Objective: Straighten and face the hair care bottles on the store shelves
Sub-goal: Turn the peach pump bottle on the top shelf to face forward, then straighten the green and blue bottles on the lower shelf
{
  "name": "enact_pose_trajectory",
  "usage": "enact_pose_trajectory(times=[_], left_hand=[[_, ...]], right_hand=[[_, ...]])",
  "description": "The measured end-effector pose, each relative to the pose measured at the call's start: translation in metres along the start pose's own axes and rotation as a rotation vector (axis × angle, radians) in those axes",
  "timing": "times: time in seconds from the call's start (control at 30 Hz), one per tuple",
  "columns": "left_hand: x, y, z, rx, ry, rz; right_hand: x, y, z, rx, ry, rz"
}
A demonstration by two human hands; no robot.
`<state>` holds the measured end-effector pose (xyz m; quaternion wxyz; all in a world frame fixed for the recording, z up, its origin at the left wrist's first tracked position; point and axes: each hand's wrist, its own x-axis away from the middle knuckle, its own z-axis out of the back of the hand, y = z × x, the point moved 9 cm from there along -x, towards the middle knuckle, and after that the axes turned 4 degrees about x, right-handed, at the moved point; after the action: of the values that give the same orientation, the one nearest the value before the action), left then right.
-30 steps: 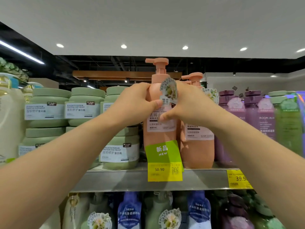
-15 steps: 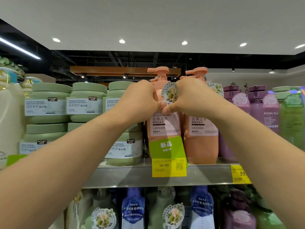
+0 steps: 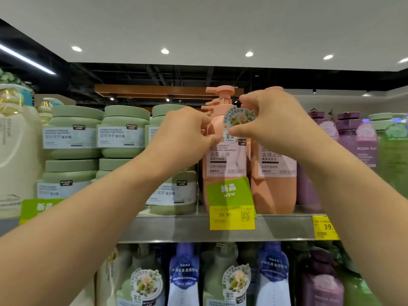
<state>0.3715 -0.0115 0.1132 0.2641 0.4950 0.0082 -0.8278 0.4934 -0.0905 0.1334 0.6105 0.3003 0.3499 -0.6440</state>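
Observation:
A salmon-pink pump bottle [image 3: 223, 164] stands upright on the upper shelf [image 3: 176, 228], label facing me, with more pink pumps lined up behind it. A round paper tag [image 3: 239, 117] hangs at its neck. My right hand [image 3: 271, 120] pinches that tag between thumb and fingers. My left hand [image 3: 183, 135] grips the bottle's left shoulder with curled fingers. A second pink bottle [image 3: 273, 173] stands just to the right, its pump hidden by my right hand.
Green jars [image 3: 123, 131] are stacked two high to the left, cream bottles [image 3: 15, 151] further left. Purple bottles [image 3: 357, 140] stand to the right. A green and yellow price tag [image 3: 230, 204] hangs from the shelf edge. Pump bottles [image 3: 185, 277] fill the lower shelf.
The pink bottle went back down onto the shelf and now faces front. My right hand shifted up onto the neck tag; my left hand stayed on the bottle's shoulder.

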Motion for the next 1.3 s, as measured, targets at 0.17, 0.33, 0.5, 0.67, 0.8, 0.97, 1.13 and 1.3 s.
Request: enact_pose_trajectory(times=[0.17, 0.33, 0.5, 0.67, 0.8, 0.97, 1.13, 1.3], left_hand=[[0.029, -0.009, 0.028, 0.059, 0.058, -0.04], [0.068, -0.042, 0.064, 0.048, 0.08, -0.031], [0.102, -0.086, 0.106, 0.008, 0.09, -0.013], [0.129, -0.14, 0.154, 0.028, 0.084, 0.005], [0.159, -0.194, 0.166, 0.107, 0.04, 0.079], [0.198, -0.251, 0.159, 0.204, -0.019, 0.16], [0.243, -0.289, 0.135, 0.245, -0.116, 0.167], [0.288, -0.311, 0.092, 0.261, -0.216, 0.233]], right_hand=[[0.035, -0.026, 0.028, -0.152, 0.365, 0.081], [0.061, -0.068, -0.019, -0.472, 0.227, 0.138], [0.066, -0.14, -0.073, -0.725, -0.001, 0.192], [0.063, -0.206, -0.114, -0.811, -0.051, 0.18], [0.071, -0.237, -0.153, -0.926, -0.109, 0.077], [0.107, -0.243, -0.198, -0.985, -0.076, -0.141], [0.162, -0.228, -0.231, -1.013, -0.045, -0.39], [0.222, -0.212, -0.278, -0.918, -0.152, -0.662]])
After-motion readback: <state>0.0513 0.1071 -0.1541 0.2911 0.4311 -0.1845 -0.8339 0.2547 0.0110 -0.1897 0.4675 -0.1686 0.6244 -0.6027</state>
